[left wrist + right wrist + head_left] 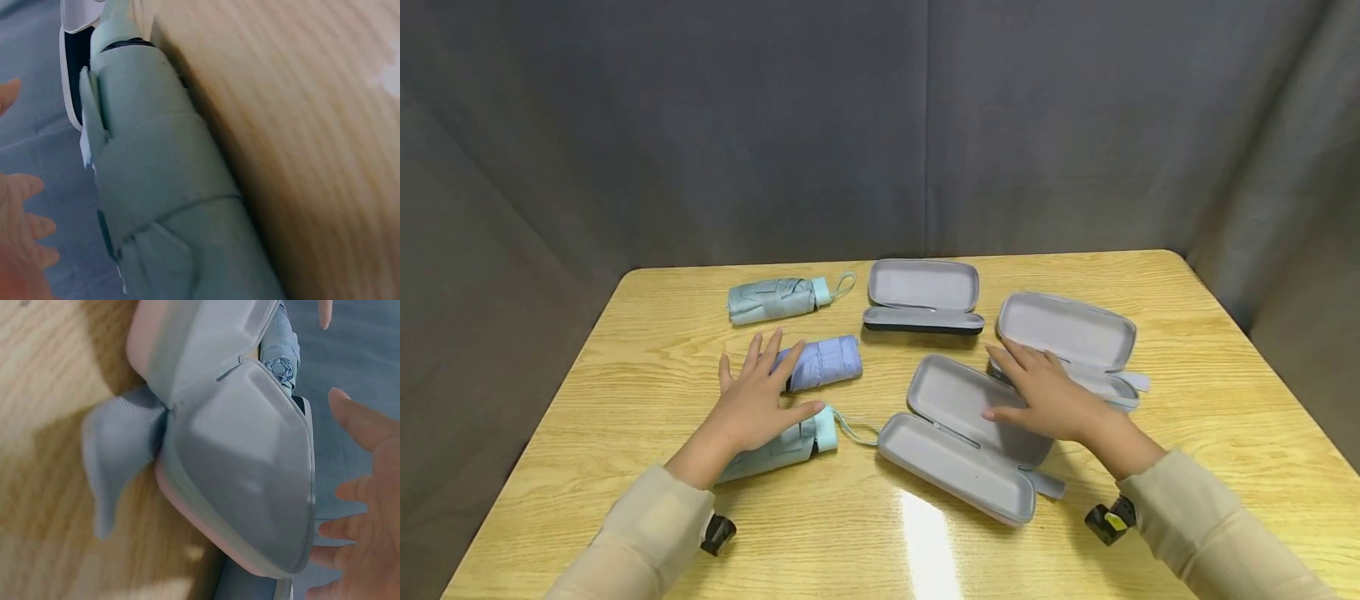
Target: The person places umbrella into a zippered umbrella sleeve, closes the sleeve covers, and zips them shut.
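Observation:
My left hand (751, 410), its fingers spread, is above a folded pale green umbrella (775, 450) and beside a folded blue umbrella (826, 363). In the left wrist view that green umbrella (169, 156) fills the middle, with the fingers apart from it. Fingers extended, my right hand (1047, 398) is over the nearest open case (958, 467) and partly covers the open case (1067, 329) on the right. The right wrist view shows the nearest case's grey lining (244, 437) and pinkish shell. Neither hand holds anything.
Another folded green umbrella (775, 301) with a wrist loop lies at the back left. An open black-shelled case (925, 285) stands at the back middle. Grey curtains (880, 133) surround the wooden table (647, 358). The nearest case's fabric strap (125, 431) sticks out onto the table.

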Available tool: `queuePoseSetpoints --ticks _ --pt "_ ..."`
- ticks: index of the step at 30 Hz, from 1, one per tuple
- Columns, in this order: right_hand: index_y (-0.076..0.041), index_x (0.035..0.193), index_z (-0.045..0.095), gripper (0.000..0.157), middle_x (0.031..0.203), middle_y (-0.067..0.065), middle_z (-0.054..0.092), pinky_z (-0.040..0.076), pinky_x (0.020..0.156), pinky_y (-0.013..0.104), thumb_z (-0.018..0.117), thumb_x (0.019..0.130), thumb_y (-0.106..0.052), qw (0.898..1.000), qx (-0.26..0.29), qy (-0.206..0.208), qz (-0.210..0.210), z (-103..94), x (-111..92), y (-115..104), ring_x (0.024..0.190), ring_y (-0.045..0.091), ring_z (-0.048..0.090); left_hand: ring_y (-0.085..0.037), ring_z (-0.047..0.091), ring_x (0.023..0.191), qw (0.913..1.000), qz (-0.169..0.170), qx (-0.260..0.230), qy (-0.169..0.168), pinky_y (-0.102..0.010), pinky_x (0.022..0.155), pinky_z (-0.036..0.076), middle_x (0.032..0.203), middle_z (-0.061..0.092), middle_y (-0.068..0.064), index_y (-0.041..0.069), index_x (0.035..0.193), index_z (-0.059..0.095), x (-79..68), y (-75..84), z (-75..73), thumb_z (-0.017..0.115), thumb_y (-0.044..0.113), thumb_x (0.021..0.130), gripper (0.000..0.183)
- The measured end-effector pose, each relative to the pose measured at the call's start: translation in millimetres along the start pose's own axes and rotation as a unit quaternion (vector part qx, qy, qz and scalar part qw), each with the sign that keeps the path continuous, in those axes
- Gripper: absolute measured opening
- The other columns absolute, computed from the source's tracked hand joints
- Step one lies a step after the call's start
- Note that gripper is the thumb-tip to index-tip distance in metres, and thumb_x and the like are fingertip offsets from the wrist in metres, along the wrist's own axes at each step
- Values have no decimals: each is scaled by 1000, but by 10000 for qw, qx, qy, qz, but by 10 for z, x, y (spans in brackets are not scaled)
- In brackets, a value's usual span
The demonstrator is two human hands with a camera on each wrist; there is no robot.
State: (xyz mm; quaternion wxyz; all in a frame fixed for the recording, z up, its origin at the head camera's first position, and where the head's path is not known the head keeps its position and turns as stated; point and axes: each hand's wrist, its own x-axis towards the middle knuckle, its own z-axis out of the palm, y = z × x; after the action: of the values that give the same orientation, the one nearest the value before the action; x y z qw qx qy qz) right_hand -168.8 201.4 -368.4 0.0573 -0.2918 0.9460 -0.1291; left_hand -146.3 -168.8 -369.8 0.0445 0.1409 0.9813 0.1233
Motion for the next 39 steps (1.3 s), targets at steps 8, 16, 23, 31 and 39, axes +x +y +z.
queuePoseSetpoints --ticks 8,16,23,31,39 --pt "-3 135 23 84 137 23 17 8 93 59 49 76 -57 9998 106 133 67 55 -84 -22 124 36 16 -29 -12 127 9999 -43 62 -70 -62 87 -11 143 -1 -12 16 139 15 -101 -79 32 37 68 75 85" --pt "-6 137 18 86 138 22 15 7 94 57 48 76 -58 9995 249 155 124 79 -143 -48 124 37 16 -32 -7 127 9997 -31 -188 -181 -62 88 -10 143 1 -13 14 139 16 -172 -123 92 43 62 77 84" --pt "-2 136 22 82 135 25 21 12 94 57 52 78 -52 9992 173 370 49 111 -180 -54 121 38 23 -33 -2 128 9995 -24 -212 -232 -63 87 -8 142 5 -15 14 139 16 -248 -170 125 43 65 75 85" --pt "-1 134 26 77 132 27 26 19 93 53 55 79 -46 9981 238 560 61 143 -224 -39 117 41 27 -34 0 127 9995 -7 -183 -259 -64 88 -5 141 8 -17 12 138 20 -303 -225 162 45 63 75 85" --pt "0 132 29 73 130 27 28 23 93 51 56 80 -42 9976 349 561 222 142 -273 -40 115 43 29 -37 4 126 9994 -1 -225 -253 -65 87 -2 141 9 -18 13 138 19 -369 -276 208 43 64 75 85"
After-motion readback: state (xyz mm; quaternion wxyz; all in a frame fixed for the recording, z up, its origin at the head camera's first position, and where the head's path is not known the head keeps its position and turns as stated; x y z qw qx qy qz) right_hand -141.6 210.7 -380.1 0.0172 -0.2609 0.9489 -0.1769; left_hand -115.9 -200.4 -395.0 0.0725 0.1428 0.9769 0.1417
